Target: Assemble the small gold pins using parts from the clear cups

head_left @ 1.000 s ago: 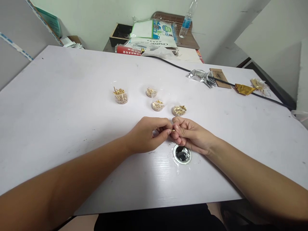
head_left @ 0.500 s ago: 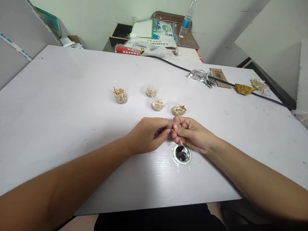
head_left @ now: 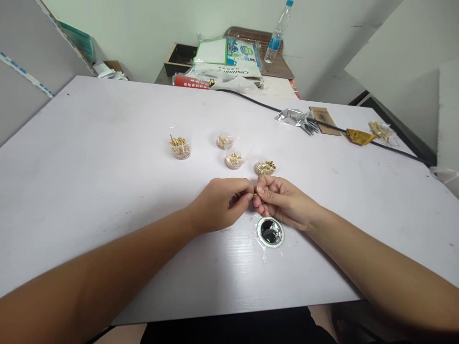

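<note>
My left hand [head_left: 225,203] and my right hand [head_left: 281,200] meet fingertip to fingertip above the table. Between their pinched fingers shows a thin gold metal pin [head_left: 255,194], mostly covered by the fingers. Just below my right hand lies a round dark disc with a pale rim [head_left: 271,232], with clear plastic film around it. Beyond the hands stand small clear cups of gold metal parts: one nearest my right hand [head_left: 265,167], a middle cup [head_left: 234,161], a farther cup [head_left: 224,142] and a fuller cup at left [head_left: 180,148].
A black cable [head_left: 254,101] crosses the table's back right, past silver foil [head_left: 297,119], brown cardboard [head_left: 324,119] and gold foil [head_left: 359,137]. Behind the table are a water bottle [head_left: 275,43], a black box [head_left: 181,56] and printed packaging [head_left: 244,51].
The camera view has tilted slightly, so everything on the table sits a little lower. Both hands keep nearly the same pose, still pinched together on the gold pin.
</note>
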Demonstrator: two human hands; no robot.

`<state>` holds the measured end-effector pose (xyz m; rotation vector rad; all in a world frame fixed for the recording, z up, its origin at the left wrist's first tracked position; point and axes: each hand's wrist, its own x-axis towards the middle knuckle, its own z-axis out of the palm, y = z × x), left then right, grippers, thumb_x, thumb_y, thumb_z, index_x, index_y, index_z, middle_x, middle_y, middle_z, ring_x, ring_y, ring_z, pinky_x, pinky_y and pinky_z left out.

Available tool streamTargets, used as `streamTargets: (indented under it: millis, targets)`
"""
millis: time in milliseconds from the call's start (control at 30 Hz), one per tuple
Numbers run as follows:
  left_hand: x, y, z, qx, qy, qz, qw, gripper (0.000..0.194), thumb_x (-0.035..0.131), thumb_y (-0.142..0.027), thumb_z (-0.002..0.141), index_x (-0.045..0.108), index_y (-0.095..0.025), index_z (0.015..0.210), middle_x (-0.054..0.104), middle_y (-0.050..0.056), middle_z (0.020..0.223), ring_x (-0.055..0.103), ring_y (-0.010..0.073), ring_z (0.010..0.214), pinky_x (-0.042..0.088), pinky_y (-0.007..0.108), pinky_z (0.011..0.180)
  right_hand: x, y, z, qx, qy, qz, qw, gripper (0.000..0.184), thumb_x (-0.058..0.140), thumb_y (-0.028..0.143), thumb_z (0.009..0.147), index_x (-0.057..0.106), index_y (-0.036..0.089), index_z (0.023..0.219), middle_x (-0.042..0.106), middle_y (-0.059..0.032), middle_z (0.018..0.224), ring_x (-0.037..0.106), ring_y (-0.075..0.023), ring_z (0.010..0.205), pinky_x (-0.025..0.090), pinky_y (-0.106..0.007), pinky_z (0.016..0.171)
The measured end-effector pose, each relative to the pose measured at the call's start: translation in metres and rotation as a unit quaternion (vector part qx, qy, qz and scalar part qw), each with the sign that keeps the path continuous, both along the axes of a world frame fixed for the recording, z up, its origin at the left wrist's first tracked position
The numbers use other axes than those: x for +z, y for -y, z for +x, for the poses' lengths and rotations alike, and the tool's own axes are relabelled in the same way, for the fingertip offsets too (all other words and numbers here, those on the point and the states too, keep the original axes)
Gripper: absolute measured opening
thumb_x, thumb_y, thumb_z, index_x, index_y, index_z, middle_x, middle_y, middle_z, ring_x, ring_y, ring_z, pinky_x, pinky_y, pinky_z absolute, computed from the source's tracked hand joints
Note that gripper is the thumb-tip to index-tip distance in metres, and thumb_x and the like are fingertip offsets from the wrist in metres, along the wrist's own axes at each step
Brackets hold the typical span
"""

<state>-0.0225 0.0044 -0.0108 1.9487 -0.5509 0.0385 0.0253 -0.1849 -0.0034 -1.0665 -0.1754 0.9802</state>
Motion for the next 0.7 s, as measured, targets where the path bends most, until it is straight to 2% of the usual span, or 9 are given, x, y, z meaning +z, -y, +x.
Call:
streamTargets:
  millis: [433, 600, 700]
  targets:
    - [0.003, 0.0017, -0.0033, 0.005, -0.022, -0.057, 0.998, 0.01, 0.05, -0.012, 0.089, 0.055, -0.014, 0.08, 0.07, 0.001, 0.078, 0.063, 0.0076, 0.068, 0.048, 0.018, 0.063, -0.0005, -0.0033, -0.0023, -0.027, 0.028, 0.009, 0.999, 0.024, 0.076, 0.027, 0.082, 0.057, 0.012, 0.087, 0.065, -0.0019, 0.071, 0.062, -0.007, 0.06, 0.052, -0.014, 0.054]
    - [0.0, 0.0011, -0.0019, -0.001, -0.045, -0.082, 0.996, 0.01, 0.048, -0.018, 0.094, 0.055, -0.015, 0.087, 0.07, 0.002, 0.082, 0.065, 0.0103, 0.075, 0.051, 0.022, 0.07, -0.002, -0.002, -0.0007, -0.028, 0.033, 0.016, 0.999, 0.022, 0.075, 0.026, 0.083, 0.059, 0.013, 0.092, 0.064, -0.0012, 0.074, 0.063, -0.0078, 0.063, 0.053, -0.015, 0.055]
    - [-0.001, 0.0007, -0.0021, 0.027, -0.073, -0.071, 0.994, 0.012, 0.048, -0.023, 0.094, 0.055, -0.016, 0.087, 0.068, 0.003, 0.082, 0.064, 0.0121, 0.075, 0.051, 0.025, 0.071, -0.0031, -0.0008, -0.0006, -0.027, 0.036, 0.033, 0.998, 0.018, 0.073, 0.024, 0.083, 0.06, 0.014, 0.091, 0.063, -0.0007, 0.075, 0.063, -0.0085, 0.066, 0.054, -0.017, 0.054]
